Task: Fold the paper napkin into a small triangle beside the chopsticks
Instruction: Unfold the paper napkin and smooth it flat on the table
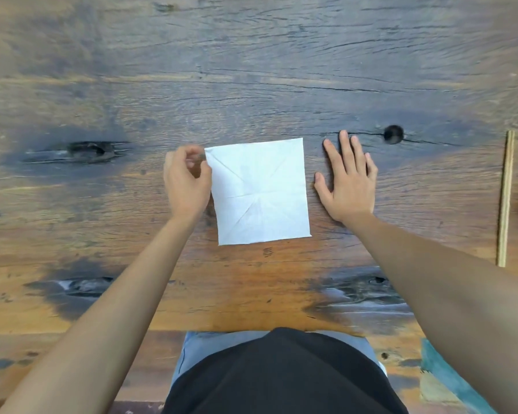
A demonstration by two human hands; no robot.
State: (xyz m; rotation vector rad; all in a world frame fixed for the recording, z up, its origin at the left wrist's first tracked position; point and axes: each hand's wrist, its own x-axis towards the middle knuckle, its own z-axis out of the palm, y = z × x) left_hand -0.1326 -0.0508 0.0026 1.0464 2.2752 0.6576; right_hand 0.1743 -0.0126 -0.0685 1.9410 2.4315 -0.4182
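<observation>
White paper napkin (259,191) lies open and flat as a square on the wooden bench (251,70), near the bench's front edge and straight ahead of the person; creases run across it, diagonals and a cross meeting near the middle. No containers in view. Left hand (186,182) sits at the napkin's left edge, fingers curled in, grip narrow, thumb and fingertips pinched on the far-left corner of the napkin; that corner looks slightly lifted, hard to tell how much. Right hand (349,180) lies palm down on the bench just beside the napkin's right edge, fingers spread and straight, grip wide, holding nothing, not touching the paper. Chopsticks (506,198) lie as a pair, touching, lengthwise toward the far side, well apart from the napkin at the right of the bench, beyond the right hand. Dark round knot hole (393,134) in the wood sits just past the right hand's fingertips. Both forearms bare, reaching in from the bottom.
</observation>
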